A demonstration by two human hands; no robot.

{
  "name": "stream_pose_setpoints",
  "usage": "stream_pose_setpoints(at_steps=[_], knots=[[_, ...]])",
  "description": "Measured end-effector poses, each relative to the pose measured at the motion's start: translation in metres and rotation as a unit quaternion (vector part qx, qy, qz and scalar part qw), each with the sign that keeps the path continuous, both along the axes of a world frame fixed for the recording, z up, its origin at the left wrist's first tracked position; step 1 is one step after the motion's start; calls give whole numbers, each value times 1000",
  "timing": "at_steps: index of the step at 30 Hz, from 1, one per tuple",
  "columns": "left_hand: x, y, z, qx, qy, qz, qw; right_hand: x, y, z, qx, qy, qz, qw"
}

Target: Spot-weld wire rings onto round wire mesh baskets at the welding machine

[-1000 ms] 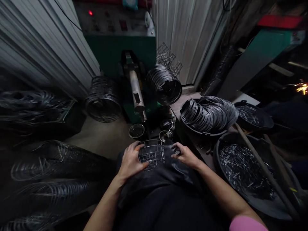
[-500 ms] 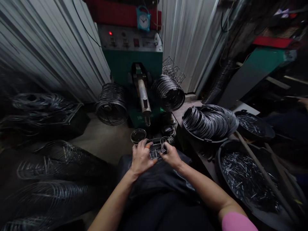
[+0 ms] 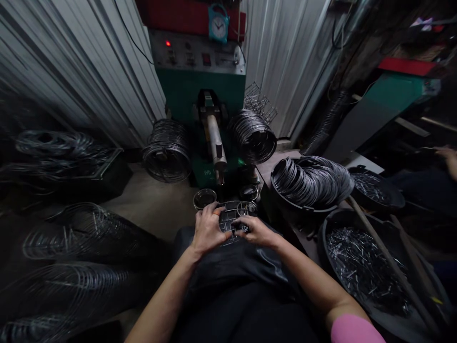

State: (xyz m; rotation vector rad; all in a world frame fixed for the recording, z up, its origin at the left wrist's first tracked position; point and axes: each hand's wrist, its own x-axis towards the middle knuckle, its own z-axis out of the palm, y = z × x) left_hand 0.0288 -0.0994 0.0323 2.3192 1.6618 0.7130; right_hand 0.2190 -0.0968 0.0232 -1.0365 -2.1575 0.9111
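A small wire frame (image 3: 227, 215), a grid of thin metal rods, rests at my lap below the machine. My left hand (image 3: 207, 229), with an orange band on one finger, is closed on the frame's left side. My right hand (image 3: 257, 231) is closed round a small bundle of short metal pins (image 3: 244, 228); their ends show between thumb and fingers. Its fingertips are over the right part of the frame, close to my left thumb. The palms and the frame's underside are hidden.
Ahead stands a green machine (image 3: 228, 81) with a metal arm (image 3: 215, 138). Wire coils (image 3: 167, 152) hang left of it, more coils (image 3: 253, 136) right. At right are a basin of wire rings (image 3: 310, 183) and a tub of pins (image 3: 367, 267). Another person's hand (image 3: 448, 159) shows far right.
My right hand has turned flatter and moved slightly down over the frame, with the pins still in it. My left hand keeps its hold. The view has shifted a little.
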Motion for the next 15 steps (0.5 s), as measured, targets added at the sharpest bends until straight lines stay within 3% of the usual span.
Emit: stream_pose_setpoints(at_steps=[7,15], knots=[[-4,9,3,8,-19,-8,1000,0,10,-1,71,-56,27,996],[-9,23,-7,21,-42,-7,999,-3,23,-4,119,-52,36,991]])
